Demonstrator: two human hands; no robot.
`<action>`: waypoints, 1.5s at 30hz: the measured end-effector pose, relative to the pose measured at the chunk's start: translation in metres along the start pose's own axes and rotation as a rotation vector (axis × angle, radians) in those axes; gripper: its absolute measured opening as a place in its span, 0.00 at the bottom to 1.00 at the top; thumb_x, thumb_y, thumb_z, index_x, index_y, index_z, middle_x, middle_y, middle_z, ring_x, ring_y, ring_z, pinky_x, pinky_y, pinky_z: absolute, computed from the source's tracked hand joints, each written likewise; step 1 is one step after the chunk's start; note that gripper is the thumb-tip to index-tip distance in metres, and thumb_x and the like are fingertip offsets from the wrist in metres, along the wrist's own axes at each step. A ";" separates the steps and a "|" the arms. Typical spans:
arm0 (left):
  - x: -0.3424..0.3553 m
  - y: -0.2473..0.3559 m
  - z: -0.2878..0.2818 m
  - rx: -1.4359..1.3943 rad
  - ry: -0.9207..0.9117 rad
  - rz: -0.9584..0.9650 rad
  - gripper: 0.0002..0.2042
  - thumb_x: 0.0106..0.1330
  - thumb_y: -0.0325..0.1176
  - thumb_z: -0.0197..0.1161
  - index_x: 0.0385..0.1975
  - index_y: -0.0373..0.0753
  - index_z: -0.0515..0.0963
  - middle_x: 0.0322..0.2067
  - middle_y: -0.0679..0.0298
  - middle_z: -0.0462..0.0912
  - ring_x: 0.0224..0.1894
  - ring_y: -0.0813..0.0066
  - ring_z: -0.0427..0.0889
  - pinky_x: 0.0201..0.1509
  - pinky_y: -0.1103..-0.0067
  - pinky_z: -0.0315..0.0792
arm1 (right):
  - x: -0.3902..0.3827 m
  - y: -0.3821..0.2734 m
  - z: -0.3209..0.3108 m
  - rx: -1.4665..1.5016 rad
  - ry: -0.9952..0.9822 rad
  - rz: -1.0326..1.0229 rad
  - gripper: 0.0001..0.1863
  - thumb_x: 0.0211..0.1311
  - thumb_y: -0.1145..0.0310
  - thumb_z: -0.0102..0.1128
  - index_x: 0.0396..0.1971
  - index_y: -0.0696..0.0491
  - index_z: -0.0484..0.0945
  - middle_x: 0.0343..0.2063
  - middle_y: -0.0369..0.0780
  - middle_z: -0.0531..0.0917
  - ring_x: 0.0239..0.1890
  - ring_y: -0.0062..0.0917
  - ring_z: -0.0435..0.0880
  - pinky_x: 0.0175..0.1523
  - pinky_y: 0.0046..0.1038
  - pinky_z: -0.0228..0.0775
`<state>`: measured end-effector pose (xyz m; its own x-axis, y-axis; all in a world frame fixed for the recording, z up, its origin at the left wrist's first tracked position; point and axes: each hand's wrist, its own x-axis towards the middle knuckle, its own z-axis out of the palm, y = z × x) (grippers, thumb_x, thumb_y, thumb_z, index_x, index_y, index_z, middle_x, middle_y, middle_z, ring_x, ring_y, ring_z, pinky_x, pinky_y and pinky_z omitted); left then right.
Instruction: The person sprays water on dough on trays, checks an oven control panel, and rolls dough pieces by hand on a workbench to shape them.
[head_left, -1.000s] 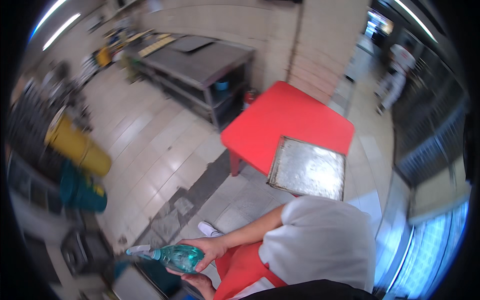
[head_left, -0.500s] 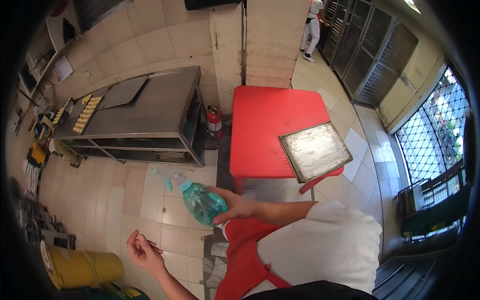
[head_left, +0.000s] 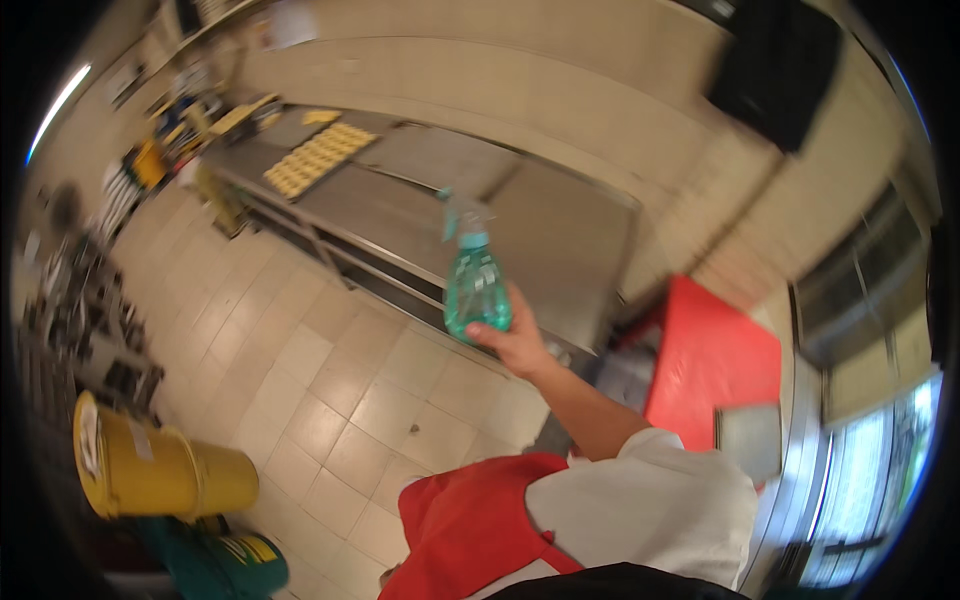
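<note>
My right hand (head_left: pixel 515 335) grips a clear green spray bottle (head_left: pixel 476 290) around its body, with the thumb across the lower front. The bottle is held up roughly upright, its pale trigger head leaning a little left. Behind it in the picture stands a long metal worktable (head_left: pixel 400 215); the bottle appears apart from it. A dark tray of small yellowish dough pieces (head_left: pixel 320 158) lies toward the table's left part. Flat metal sheets (head_left: pixel 440 158) rest farther along the top. I cannot make out my left hand in the picture.
At the right is a red table (head_left: pixel 710 350) with a metal baking tray (head_left: pixel 750 440) on it. A yellow drum (head_left: pixel 165 465) and a dark green container (head_left: pixel 235 560) stand at lower left. A black object (head_left: pixel 775 75) is on the wall. Racks or equipment (head_left: pixel 90 340) line the left side.
My view has swung left toward the metal worktable. The spray bottle, still in my right hand, is raised higher and more upright. My left hand, open before, has dropped out of sight.
</note>
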<state>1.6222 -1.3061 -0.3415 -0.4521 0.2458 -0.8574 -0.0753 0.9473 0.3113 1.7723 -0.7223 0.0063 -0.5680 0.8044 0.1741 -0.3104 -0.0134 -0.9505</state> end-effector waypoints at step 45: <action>0.824 0.793 -1.114 0.029 -0.112 0.280 0.16 0.73 0.34 0.64 0.55 0.31 0.78 0.44 0.56 0.86 0.42 0.70 0.82 0.48 0.72 0.76 | 1.115 -0.114 0.313 -1.007 1.125 -0.443 0.54 0.43 0.47 0.82 0.73 0.45 0.67 0.53 0.42 0.84 0.49 0.28 0.86 0.48 0.32 0.82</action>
<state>0.1994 -0.5810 -0.3449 -0.3507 0.5179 -0.7802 0.0646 0.8446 0.5316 0.9358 -0.0094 0.3893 0.4050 0.6558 0.6371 0.5842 0.3504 -0.7321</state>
